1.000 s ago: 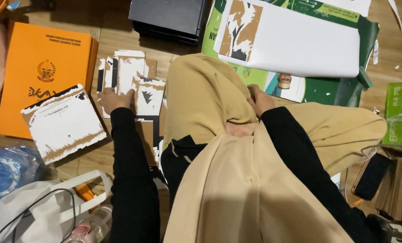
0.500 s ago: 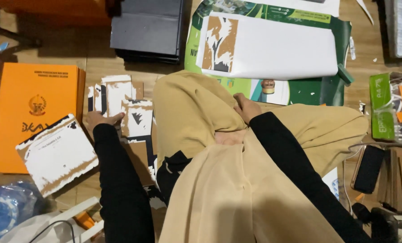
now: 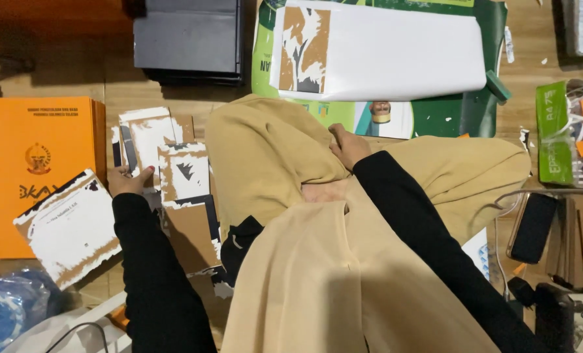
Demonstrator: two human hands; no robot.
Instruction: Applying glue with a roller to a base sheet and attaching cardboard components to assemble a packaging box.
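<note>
A stack of torn cards (image 3: pixel 167 163) is laid between the folder (image 3: pixel 33 163) at left and the knee (image 3: pixel 265 150); the left hand (image 3: pixel 129 181) is rested on it.

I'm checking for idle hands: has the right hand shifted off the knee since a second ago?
No. The right hand rests on the tan-trousered knee, as before; only the camera view shifted.

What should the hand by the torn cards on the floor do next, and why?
Probably close the left hand on the torn brown-and-white card under its fingertips and lift it. The hand looks open and flat on the floor pile, gripping nothing yet, and more peeled cards lie right beside it. The right hand only rests on the tan trouser knee, so it seems free to help.
</note>
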